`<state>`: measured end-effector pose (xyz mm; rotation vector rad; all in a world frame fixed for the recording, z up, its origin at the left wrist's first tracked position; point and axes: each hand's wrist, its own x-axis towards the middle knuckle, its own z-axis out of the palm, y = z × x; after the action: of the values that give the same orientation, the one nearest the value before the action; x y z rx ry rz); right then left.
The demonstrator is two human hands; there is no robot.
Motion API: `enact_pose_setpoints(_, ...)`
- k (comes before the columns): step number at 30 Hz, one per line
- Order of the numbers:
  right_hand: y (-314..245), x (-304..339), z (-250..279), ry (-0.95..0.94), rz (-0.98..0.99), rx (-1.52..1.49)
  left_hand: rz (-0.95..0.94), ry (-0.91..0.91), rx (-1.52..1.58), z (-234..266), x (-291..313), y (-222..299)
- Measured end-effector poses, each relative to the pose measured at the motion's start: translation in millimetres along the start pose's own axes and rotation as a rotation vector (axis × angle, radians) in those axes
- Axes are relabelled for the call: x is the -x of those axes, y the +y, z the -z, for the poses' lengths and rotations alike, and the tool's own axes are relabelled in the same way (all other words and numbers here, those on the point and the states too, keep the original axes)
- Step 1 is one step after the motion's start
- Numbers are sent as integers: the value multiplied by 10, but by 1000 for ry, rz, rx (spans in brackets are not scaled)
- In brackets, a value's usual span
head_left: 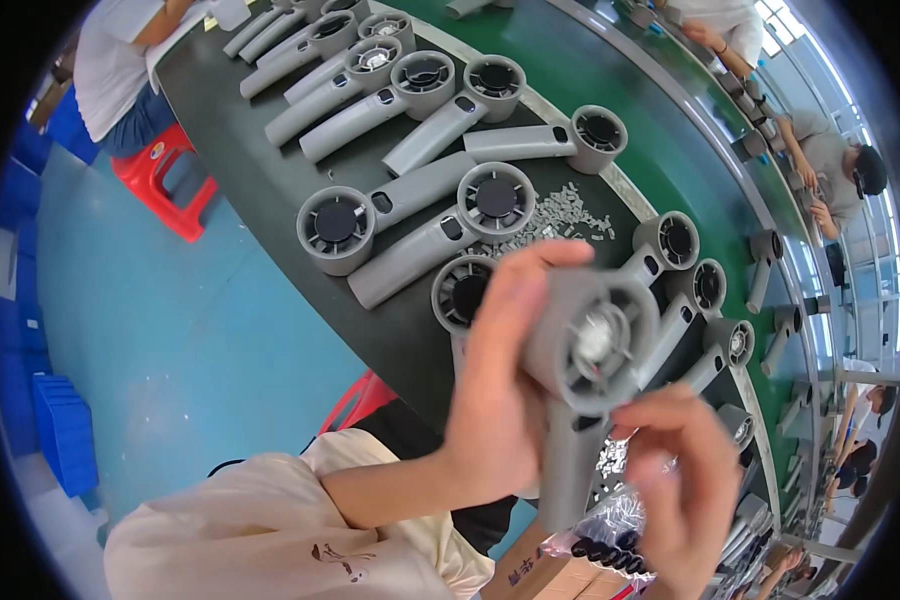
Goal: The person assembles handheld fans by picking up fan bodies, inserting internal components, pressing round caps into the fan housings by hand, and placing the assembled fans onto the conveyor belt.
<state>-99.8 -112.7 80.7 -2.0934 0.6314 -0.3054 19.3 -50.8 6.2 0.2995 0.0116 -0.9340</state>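
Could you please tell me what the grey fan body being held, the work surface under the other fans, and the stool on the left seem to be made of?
The fan body in the left hand looks like matte moulded plastic: uniform grey, smooth rounded edges. Its centre hub glints, probably metal. The work surface appears to be a dark, dull mat, possibly rubber. The red stool looks like glossy moulded plastic.

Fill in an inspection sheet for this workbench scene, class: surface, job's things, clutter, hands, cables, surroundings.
Surface: dark bench beside a green conveyor belt.
Job's things: grey handheld fan body, held up; more grey fan bodies lie in rows.
Clutter: pile of small grey parts; clear bag of black pieces.
Hands: left hand grips the fan head; right hand is at its handle.
Cables: nothing seen.
Surroundings: blue floor, red stool, other workers seated.
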Motion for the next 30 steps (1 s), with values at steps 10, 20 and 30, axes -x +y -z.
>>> enact_pose_setpoints(10, 705, -1368, -443, 9, 324, 721, -116, -205, 155, 193, -86, 602)
enact_pose_setpoints(20, 557, -1375, -482, 2, 246, 480, 35, 42, 174, 122, -86, 681)
enact_pose_setpoints(30, 439, -1346, -467, 28, 284, 555, 31, 40, 148, 109, -105, 781)
